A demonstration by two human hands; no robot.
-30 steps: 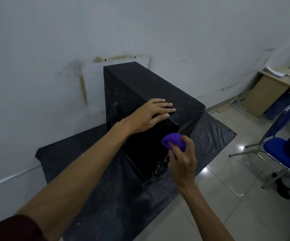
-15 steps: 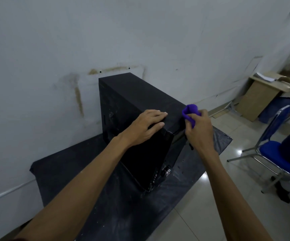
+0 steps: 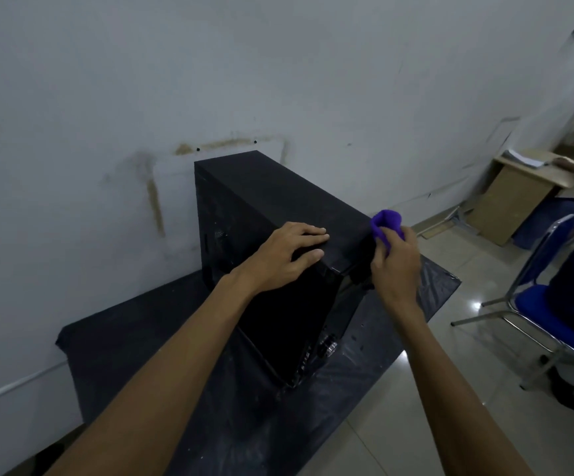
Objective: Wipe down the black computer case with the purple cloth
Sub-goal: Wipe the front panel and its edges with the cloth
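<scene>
Left hand (image 3: 287, 257) lies flat, fingers straight, on top of the black computer case (image 3: 272, 207) near its front edge. Right hand (image 3: 395, 266) grips the bunched purple cloth (image 3: 386, 225) against the case's right top edge. Case stands on a black sheet (image 3: 134, 341) by the wall (image 3: 210, 63).

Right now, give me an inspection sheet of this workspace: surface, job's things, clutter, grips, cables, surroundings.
Surface: black plastic sheet, dust-specked, spread on the tiled floor.
Job's things: black computer case stands upright on the sheet near the wall; purple cloth is at its top right edge.
Clutter: papers on a small desk, far right.
Grips: left hand rests on the case top, fingers straight; right hand grips the cloth.
Cables: nothing seen.
Surroundings: stained white wall behind; blue chair to the right.
</scene>
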